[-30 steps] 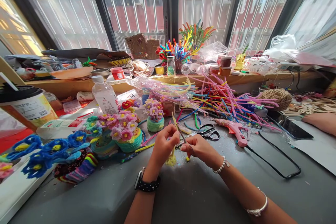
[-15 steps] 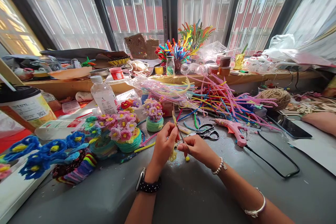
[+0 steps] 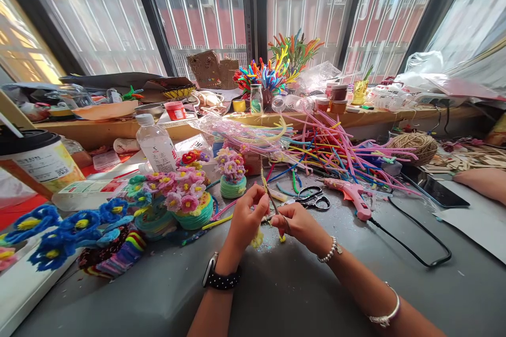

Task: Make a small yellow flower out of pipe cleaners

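Observation:
My left hand [image 3: 245, 218] pinches a thin pale-yellow pipe cleaner [image 3: 263, 172], whose tip points upward above the fingers. Slim dark scissors [image 3: 273, 203] are in my right hand [image 3: 301, 225], their blades slanting up to the left against the pipe cleaner beside my left fingertips. Just below the hands lies yellow fluff [image 3: 257, 239], with a small yellow piece [image 3: 282, 239] to its right. A second pair of scissors [image 3: 314, 198], black-handled, rests on the table behind my right hand.
Pipe-cleaner flowers in pots [image 3: 193, 210] and blue flowers [image 3: 81, 224] stand at left, near a plastic bottle [image 3: 156, 142]. A pink glue gun [image 3: 353, 197] with its cord, a phone [image 3: 438, 189] and a pile of pipe cleaners [image 3: 336, 142] lie right. Another person's arm [image 3: 482, 183] rests at far right.
Both hands have shifted slightly, with the scissors tilting a little against the pipe cleaner. More of the yellow fluff shows beneath my left hand. Surrounding things stay put.

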### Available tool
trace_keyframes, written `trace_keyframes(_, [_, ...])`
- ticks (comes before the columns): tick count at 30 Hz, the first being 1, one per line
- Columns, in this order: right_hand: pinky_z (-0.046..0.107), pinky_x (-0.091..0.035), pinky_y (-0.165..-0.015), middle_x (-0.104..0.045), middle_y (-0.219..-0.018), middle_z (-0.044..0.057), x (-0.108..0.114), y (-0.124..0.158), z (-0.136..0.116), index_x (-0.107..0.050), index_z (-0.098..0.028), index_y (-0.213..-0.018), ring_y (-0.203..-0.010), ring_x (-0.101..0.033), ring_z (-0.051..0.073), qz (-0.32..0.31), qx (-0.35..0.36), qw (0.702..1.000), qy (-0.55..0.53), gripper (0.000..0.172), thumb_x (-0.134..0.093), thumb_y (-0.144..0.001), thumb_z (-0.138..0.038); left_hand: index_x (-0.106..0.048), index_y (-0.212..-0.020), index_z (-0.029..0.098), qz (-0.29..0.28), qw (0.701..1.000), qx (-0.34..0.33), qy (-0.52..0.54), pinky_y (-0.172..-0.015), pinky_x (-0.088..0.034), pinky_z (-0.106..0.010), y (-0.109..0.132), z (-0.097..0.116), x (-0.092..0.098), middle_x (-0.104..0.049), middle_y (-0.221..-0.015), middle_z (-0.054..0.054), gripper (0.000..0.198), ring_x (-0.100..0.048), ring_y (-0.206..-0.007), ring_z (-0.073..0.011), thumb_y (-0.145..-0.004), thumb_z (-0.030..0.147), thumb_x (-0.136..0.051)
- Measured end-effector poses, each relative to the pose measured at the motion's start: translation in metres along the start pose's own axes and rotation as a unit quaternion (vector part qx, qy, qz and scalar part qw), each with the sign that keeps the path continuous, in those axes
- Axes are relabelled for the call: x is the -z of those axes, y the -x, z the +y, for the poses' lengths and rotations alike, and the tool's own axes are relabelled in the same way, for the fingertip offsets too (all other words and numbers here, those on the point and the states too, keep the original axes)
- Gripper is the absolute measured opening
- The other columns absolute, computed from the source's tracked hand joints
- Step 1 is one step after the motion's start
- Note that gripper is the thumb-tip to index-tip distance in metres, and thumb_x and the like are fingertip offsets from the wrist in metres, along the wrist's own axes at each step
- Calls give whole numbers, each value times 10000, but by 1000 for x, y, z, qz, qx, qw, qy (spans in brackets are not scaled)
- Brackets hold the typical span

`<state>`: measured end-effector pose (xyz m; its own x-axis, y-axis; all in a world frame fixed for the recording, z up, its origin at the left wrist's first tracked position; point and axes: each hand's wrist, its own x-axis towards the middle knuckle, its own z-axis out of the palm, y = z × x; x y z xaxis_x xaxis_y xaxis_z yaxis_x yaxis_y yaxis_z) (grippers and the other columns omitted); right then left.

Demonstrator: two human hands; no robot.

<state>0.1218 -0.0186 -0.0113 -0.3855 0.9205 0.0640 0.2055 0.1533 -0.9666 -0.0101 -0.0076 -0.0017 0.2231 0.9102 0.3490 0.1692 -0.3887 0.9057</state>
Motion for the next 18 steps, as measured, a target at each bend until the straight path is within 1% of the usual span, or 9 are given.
trace_keyframes(3, [217,-177,-393,-319,-384,-42,0,0,2,-430,-145,-410,-390,-257,56,-4,5,1000,-1,572,-470,-547,-699,-373,-613,178,3,1000,2,-2,-515,-335,-202,0,-1,0,-393,-548,54,173,-399,-513,-78,-764,261,-380])
trace_keyframes(8, [215,-157,-388,-284,-394,-55,6,2,4,-475,-134,-463,-386,-230,50,-61,10,998,-7,619,-370,-585,-732,-367,-584,176,-21,999,1,-31,-525,-326,-204,1,3,0,-378,-546,51,178,-375,-519,-78,-748,240,-388])
trace_keyframes(11, [218,-135,-387,-257,-382,-62,7,2,2,-452,-138,-429,-385,-208,47,-42,-5,999,-2,600,-412,-568,-721,-364,-582,177,-28,999,5,-38,-523,-325,-206,1,4,1,-377,-543,49,178,-370,-516,-79,-748,238,-381])
trace_keyframes(15, [218,-139,-388,-256,-383,-63,3,1,1,-410,-146,-395,-389,-203,44,-7,-5,1000,-5,578,-462,-550,-700,-367,-595,179,-18,999,8,-31,-521,-327,-208,0,3,1,-386,-538,49,176,-378,-508,-80,-752,257,-372])
trace_keyframes(18, [217,-146,-388,-273,-387,-58,1,1,3,-432,-141,-420,-385,-217,46,-12,-6,1000,-12,588,-442,-550,-714,-366,-591,178,-14,999,4,-37,-527,-325,-208,0,4,0,-383,-544,48,173,-377,-515,-81,-744,257,-376])
